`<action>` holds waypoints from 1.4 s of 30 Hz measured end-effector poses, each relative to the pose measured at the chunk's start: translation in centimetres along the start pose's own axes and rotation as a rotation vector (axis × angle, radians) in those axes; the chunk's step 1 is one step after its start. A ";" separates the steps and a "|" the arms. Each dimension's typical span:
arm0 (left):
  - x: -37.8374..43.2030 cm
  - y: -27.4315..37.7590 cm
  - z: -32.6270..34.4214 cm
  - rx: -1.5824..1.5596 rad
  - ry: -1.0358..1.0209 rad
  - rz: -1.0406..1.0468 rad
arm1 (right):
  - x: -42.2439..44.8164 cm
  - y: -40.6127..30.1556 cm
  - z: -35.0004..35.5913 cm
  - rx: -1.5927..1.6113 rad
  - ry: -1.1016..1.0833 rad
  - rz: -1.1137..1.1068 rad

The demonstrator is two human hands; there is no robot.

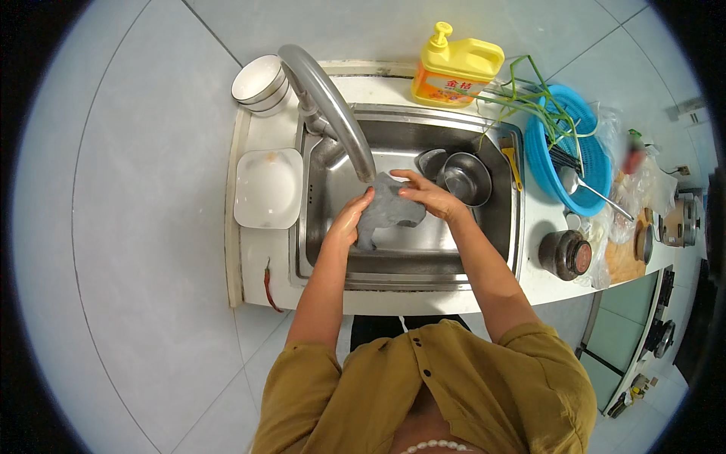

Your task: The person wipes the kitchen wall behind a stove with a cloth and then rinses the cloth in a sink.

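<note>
A grey cloth [388, 207] hangs between my two hands, just below the spout of the metal faucet [334, 108]. My left hand [347, 218] grips the cloth's left edge, thumb on top. At the cloth's upper right, my right hand [434, 196] has its thumb and fingers on it. Both hands are over the stainless steel sink [408, 264]. A metal bowl [466, 179] rests in the sink to the right of my right hand, with another metal piece [432, 163] partly behind it. Whether water is running cannot be made out.
White bowls [258, 79] are stacked behind a square white dish [268, 190]; a red chili [268, 286] lies nearer. Behind the sink stands a yellow pump bottle [454, 71]. Rightward are a yellow-handled peeler [512, 168], blue basket [595, 164] with scallions [539, 108], and dark jar [558, 255].
</note>
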State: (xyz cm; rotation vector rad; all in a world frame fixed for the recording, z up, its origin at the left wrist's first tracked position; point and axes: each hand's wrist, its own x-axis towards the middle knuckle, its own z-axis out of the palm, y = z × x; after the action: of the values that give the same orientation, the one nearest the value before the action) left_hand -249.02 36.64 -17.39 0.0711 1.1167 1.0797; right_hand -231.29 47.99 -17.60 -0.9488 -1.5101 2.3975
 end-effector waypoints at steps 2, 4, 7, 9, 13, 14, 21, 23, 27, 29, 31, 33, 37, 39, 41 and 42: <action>0.3 0.0 -0.3 0.099 0.012 0.072 | 1.0 1.1 0.2 -0.443 -0.018 0.002; 0.5 0.3 -0.4 0.239 0.069 0.250 | 1.9 0.2 0.1 -0.365 0.016 0.070; 2.1 -2.3 -2.7 0.142 0.362 0.496 | 2.6 0.0 2.3 -0.414 0.196 -0.189; 3.1 -5.4 -3.9 -0.047 0.640 0.435 | 2.9 0.8 4.4 -0.714 0.395 -0.537; 1.0 -5.1 2.2 -0.615 0.126 -0.034 | 0.2 4.6 7.7 -0.850 0.403 -0.250; 2.3 -6.4 1.7 -0.749 -0.142 0.066 | -0.1 6.0 8.9 -0.758 0.499 -0.329; 8.3 -11.2 -1.1 -0.527 0.164 0.045 | 3.4 6.2 5.2 -1.022 0.778 -0.261; 5.8 -8.6 3.4 -0.379 0.332 -0.015 | 4.3 6.4 2.8 -1.026 0.912 -0.184; 7.2 -10.8 -4.0 -0.636 0.060 0.118 | 3.4 6.3 11.2 -0.902 0.878 -0.358; 8.0 -12.7 -6.9 -0.798 -0.487 0.263 | 4.2 5.8 11.9 -0.926 0.843 -0.374; 5.0 -9.7 0.1 -0.355 0.342 -0.077 | 4.0 7.7 7.2 -0.952 0.924 -0.292; 3.3 -8.7 0.3 -0.347 0.267 -0.058 | 4.5 7.5 4.0 -1.042 0.888 -0.157; 1.9 -4.9 1.3 -0.559 0.036 0.010 | 3.7 9.5 0.2 -0.332 0.748 -0.167; 1.1 -3.6 0.4 -0.522 0.051 0.013 | 2.1 9.1 -2.3 0.157 0.533 -0.127; 1.7 -4.7 -2.5 -0.530 -0.024 0.188 | 0.3 5.5 -0.2 0.134 0.402 -0.100; 1.8 -4.8 -2.3 -0.505 -0.035 0.248 | -0.6 4.5 -0.1 0.110 0.363 -0.062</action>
State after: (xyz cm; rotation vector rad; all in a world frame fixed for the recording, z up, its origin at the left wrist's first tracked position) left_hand -247.57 34.39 -22.34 -0.1750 0.7887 1.5500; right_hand -229.94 45.66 -21.19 -1.2117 -1.2437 2.0967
